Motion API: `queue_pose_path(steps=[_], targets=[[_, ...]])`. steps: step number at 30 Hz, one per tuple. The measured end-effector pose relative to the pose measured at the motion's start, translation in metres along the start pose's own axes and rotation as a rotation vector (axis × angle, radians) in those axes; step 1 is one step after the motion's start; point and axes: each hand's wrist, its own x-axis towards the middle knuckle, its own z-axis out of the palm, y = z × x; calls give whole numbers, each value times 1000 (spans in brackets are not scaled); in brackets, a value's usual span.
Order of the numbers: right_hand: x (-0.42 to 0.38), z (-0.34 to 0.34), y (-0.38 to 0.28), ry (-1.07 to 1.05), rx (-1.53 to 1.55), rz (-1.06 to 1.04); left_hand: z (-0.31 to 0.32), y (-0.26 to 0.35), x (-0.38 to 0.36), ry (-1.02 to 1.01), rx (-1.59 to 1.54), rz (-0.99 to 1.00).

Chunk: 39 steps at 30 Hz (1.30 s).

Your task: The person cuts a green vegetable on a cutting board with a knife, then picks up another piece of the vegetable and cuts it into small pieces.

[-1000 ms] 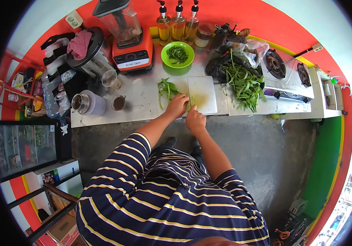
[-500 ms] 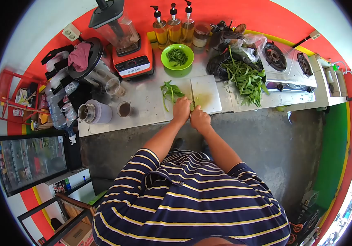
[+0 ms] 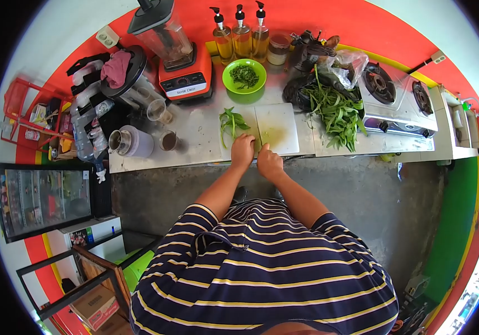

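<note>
A white cutting board (image 3: 286, 116) lies at the counter's front edge, stained greenish-brown in its middle. A few leafy green stems (image 3: 232, 124) rest on its left part. My left hand (image 3: 242, 151) is closed at the lower end of these stems, its fingertips bent against the board; what they press is mostly hidden. Beside it, my right hand (image 3: 270, 162) is wrapped round the handle of a knife (image 3: 258, 129). The thin blade, seen nearly edge-on, points away from me across the board, close to the left fingers. Small green bits lie right of the blade.
Behind the board stands a green bowl (image 3: 245, 92) of chopped greens. A leafy bunch (image 3: 334, 114) spills from a black bag on the right, beside a gas stove (image 3: 396, 106). Left are a red blender (image 3: 185, 78), cups and a metal-mouthed jug (image 3: 133, 142). Pump bottles (image 3: 241, 42) line the wall.
The view has shifted slightly. Both hands stay low on the board; the right hand with the knife sits a little farther from the left hand.
</note>
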Motion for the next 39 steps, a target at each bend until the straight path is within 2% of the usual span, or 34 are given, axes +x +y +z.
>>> queue_pose_path(steps=[6, 9, 11, 17, 21, 23, 26, 33, 36, 39], targets=[[12, -7, 5, 49, -86, -114, -6, -5, -10, -21, 121, 95], [6, -10, 7, 23, -47, -89, -5, -9, -3, -25, 67, 79], [1, -8, 9, -8, -62, -69, -5, -6, 0, -80, 140, 13], [18, -25, 6, -54, -143, -154, -4, -8, 0, -105, 184, -3], [10, -24, 7, -69, -111, -142, -1, -10, 2, -45, 143, 6], [3, -16, 8, -69, -170, -122, -5, -3, 3, -41, 84, -108], [15, -12, 3, -74, -135, -102, -6, -5, 5, -52, 64, -160], [11, -17, 6, -74, -132, -144, -5, -12, 5, -96, 63, -182], [6, -12, 9, -52, -124, -113, 2, -15, 5, -26, 5, -166], [8, -23, 2, -135, -158, -120, 0, -15, 3, -33, 33, -171]])
